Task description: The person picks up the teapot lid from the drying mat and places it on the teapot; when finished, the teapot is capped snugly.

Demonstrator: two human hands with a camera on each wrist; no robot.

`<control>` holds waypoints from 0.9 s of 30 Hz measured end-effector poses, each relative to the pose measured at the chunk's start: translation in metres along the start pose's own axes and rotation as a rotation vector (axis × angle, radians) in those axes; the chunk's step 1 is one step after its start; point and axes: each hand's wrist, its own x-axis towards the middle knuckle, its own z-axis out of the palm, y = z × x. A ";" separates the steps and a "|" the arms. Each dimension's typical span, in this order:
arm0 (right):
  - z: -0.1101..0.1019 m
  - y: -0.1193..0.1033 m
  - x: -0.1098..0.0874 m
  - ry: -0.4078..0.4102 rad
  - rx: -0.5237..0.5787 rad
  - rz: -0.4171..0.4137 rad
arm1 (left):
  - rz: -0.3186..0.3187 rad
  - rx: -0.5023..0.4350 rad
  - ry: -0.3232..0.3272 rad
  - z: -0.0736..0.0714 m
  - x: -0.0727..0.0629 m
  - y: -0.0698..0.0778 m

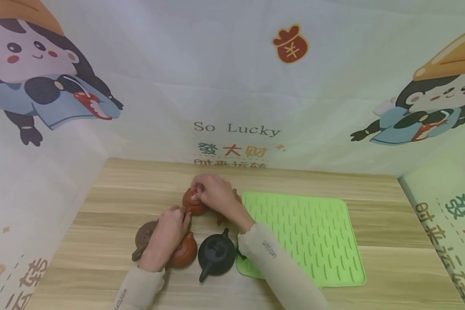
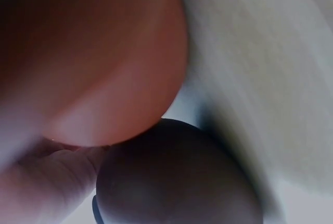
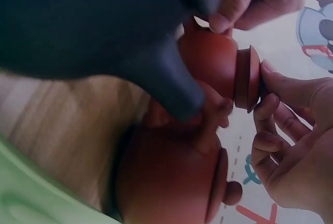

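Observation:
My right hand [image 1: 217,193] pinches the knob of the lid [image 3: 247,78] on a small orange-red clay teapot [image 1: 195,207]. Whether the lid is fully seated cannot be told. My left hand [image 1: 169,228] pinches a part sticking out of the same teapot's near side; handle or spout is unclear. Under and beside the left wrist are a brown teapot [image 1: 144,234] and another orange-red teapot [image 1: 184,252]. A black teapot [image 1: 217,254] stands between my forearms. A further reddish teapot [image 3: 166,172], mostly hidden by my right hand in the head view, sits nearby.
A light green ridged mat [image 1: 314,237] lies to the right on the wooden table [image 1: 387,215], partly beneath my right sleeve. A small dark part [image 1: 240,254] shows beside that sleeve. Printed cloth [image 1: 236,86] hangs behind and at both sides.

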 end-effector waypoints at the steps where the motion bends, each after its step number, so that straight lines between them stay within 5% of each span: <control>1: 0.002 0.000 0.000 -0.001 -0.004 0.005 | -0.003 -0.002 -0.005 0.000 0.000 0.000; 19: 0.018 -0.002 -0.005 0.096 -0.074 0.167 | 0.011 -0.027 0.010 0.005 0.000 0.000; 27: 0.019 -0.002 -0.013 0.083 -0.091 0.157 | -0.017 -0.042 -0.004 0.005 -0.003 0.001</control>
